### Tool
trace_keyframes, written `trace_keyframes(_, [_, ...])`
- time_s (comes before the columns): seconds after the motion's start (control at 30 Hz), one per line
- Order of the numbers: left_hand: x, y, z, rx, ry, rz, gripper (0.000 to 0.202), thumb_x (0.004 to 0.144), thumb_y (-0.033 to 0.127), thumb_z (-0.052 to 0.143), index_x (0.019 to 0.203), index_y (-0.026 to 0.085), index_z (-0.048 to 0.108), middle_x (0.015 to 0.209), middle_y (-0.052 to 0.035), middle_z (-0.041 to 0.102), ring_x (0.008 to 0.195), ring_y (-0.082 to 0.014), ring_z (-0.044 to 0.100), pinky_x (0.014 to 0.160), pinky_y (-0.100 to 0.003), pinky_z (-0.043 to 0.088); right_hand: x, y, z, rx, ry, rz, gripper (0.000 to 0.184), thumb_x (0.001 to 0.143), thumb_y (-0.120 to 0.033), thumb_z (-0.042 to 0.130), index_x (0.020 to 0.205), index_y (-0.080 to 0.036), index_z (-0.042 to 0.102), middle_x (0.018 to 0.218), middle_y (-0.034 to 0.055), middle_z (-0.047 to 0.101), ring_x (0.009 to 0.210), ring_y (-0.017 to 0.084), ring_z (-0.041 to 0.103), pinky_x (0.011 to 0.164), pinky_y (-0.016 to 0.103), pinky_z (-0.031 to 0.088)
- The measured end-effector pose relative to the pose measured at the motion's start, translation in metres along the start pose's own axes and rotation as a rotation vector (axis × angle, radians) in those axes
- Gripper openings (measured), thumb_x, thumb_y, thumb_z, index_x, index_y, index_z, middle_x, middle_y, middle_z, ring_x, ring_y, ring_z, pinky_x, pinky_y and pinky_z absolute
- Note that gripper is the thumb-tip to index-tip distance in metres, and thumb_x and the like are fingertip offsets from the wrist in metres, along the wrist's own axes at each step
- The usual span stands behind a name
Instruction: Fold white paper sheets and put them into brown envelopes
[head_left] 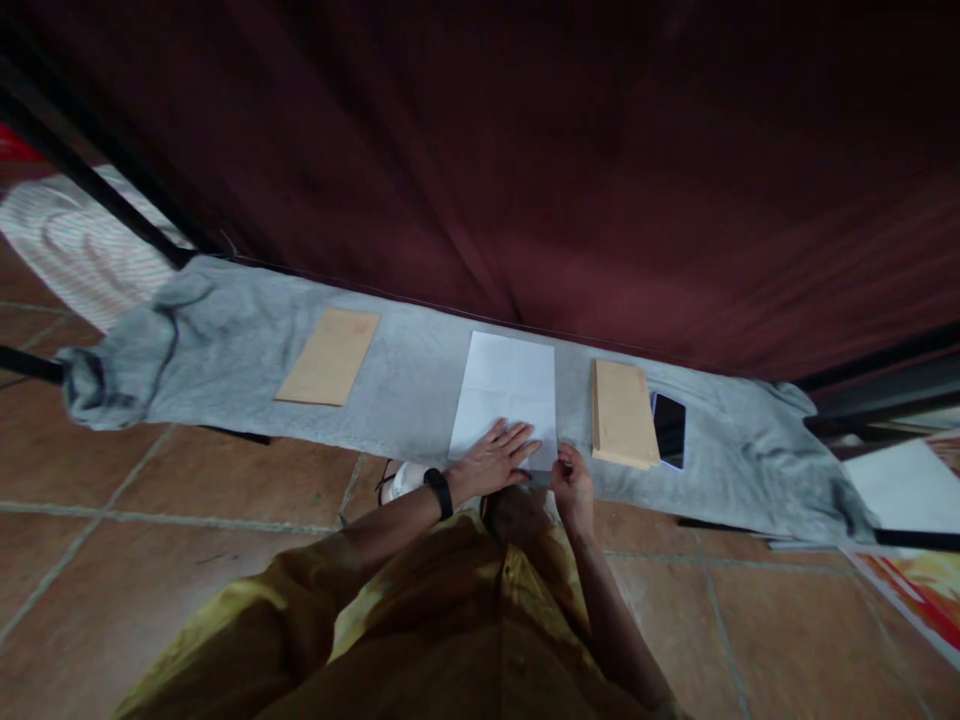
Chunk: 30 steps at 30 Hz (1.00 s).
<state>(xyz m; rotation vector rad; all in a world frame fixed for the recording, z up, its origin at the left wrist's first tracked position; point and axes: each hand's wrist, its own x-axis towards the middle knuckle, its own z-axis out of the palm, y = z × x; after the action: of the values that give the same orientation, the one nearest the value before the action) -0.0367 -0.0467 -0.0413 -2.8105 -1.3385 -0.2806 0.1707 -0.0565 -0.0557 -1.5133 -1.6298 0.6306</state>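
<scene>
A white sheet of paper (510,390) lies on a grey cloth (420,370) spread over the floor. My left hand (496,458) rests flat on the sheet's near edge, fingers stretched out; a black band is on that wrist. My right hand (572,484) pinches the sheet's near right corner with closed fingers. A stack of brown envelopes (622,412) lies just right of the sheet. A single brown envelope (328,356) lies apart to the left.
A dark phone (669,430) lies on the cloth right of the envelope stack. A dark red curtain (525,160) hangs behind the cloth. Brown floor tiles (187,520) surround me. White paper (904,485) and a colourful mat (922,590) sit at far right.
</scene>
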Motion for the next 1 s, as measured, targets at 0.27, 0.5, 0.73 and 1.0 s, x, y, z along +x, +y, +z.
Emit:
trace_keyframes(0.27, [0.001,0.005,0.006,0.006,-0.009,-0.001,0.064,0.098,0.053,0.048,0.152,0.019,0.04,0.162,-0.0151,0.036,0.15,-0.0287,0.032,0.122,-0.051,0.021,0.028,-0.018,0.007,-0.115,-0.076,-0.193,0.041,0.099,-0.032,0.04,0.13,-0.018,0.061,0.129,0.0142,0.064,0.124,0.027,0.056,0.108,0.051,0.046])
trace_keyframes(0.5, [0.002,0.006,0.007,-0.04,-0.028,0.025,0.05,0.096,0.048,0.056,0.136,0.019,0.059,0.144,-0.016,0.058,0.14,-0.0311,0.045,0.121,-0.055,0.022,0.069,-0.035,0.043,-0.029,-0.398,-0.271,0.047,0.102,-0.037,0.038,0.144,-0.024,0.055,0.152,0.006,0.051,0.144,0.021,0.042,0.122,0.046,0.034])
trace_keyframes(0.73, [-0.002,0.006,0.01,-0.019,-0.018,0.044,0.044,0.096,0.048,0.057,0.133,0.025,0.062,0.138,-0.0124,0.062,0.137,-0.0311,0.047,0.12,-0.056,0.022,0.088,-0.024,0.063,-0.153,-0.512,-0.443,0.046,0.104,-0.033,0.036,0.144,-0.02,0.056,0.153,0.0079,0.049,0.149,0.023,0.035,0.126,0.05,0.027])
trace_keyframes(1.0, [-0.007,0.002,0.008,-0.04,-0.024,0.068,0.049,0.093,0.046,0.061,0.138,0.026,0.057,0.143,-0.0114,0.057,0.141,-0.0291,0.043,0.123,-0.051,0.02,0.087,-0.007,0.056,-0.262,-0.493,-0.474,0.047,0.105,-0.027,0.037,0.149,-0.019,0.049,0.16,0.0083,0.04,0.151,0.024,0.03,0.125,0.054,0.025])
